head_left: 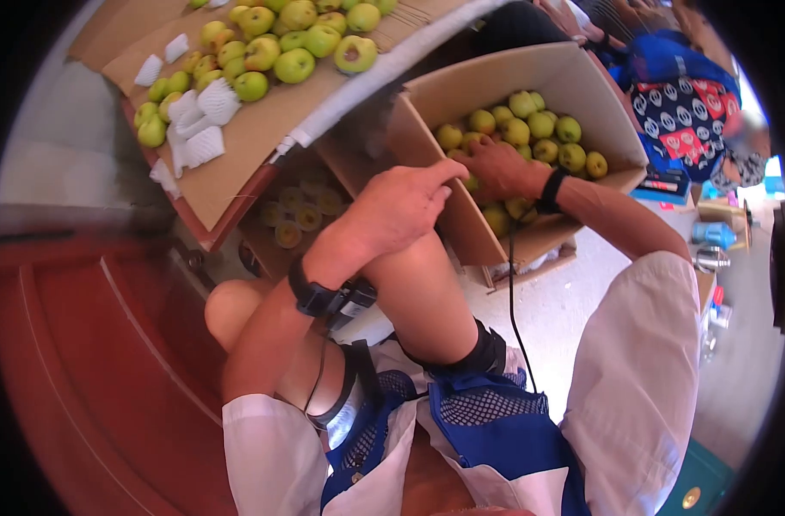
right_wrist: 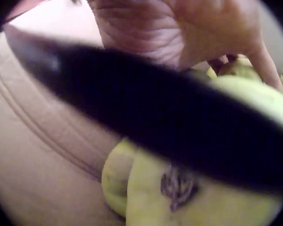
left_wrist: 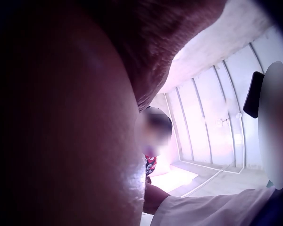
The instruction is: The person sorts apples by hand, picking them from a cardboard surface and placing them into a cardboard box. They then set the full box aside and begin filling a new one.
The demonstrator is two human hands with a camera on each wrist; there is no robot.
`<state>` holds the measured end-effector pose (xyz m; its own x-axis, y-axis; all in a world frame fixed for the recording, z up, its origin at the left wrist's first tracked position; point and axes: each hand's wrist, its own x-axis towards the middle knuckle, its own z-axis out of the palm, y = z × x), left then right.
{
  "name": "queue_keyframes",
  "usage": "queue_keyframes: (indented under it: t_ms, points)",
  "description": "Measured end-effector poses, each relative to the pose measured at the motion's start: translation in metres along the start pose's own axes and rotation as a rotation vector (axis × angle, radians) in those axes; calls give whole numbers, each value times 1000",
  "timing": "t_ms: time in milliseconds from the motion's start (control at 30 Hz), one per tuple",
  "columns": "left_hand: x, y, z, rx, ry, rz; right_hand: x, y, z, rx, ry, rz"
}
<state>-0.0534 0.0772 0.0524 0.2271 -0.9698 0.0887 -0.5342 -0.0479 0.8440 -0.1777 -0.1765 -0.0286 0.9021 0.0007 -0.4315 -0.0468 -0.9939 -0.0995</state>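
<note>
Yellow-green apples [head_left: 540,125] lie in an open cardboard box [head_left: 487,77] in the head view. My right hand [head_left: 502,170] reaches down into the box on its near left side. In the right wrist view the right hand [right_wrist: 198,33] has its fingers bent round an apple [right_wrist: 240,69], partly hidden by a dark blurred band; more apples [right_wrist: 153,188] lie beneath the wrist. My left hand [head_left: 401,206] rests on the raised knee, its index finger stretched towards the box edge and the others loosely bent. It holds nothing.
Loose apples [head_left: 294,65] and white foam nets [head_left: 205,142] lie on a cardboard-covered table [head_left: 229,185] at upper left. Beneath it, round fruit [head_left: 289,234] sits in another box. A cable [head_left: 512,301] hangs from my right wrist. Another person [head_left: 685,112] is at upper right.
</note>
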Motion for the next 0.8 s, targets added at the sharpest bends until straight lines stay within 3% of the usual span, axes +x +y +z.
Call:
queue_keyframes:
  t_ms: [200,333,533,667,800]
  points:
    - [-2,-1,1,86,-18,-13,-3,16,-17,53,44,-7]
    - [-2,0,0,97,-40,-55,-39,9,-92,233,108,55]
    - [2,6,1,130,-88,-109,-62,-29,-194,257,411,-84]
    - [4,5,5,162,-82,-118,-17,-80,-238,235,462,-252]
    - [2,3,5,173,-42,-87,80,-109,-264,132,492,-444]
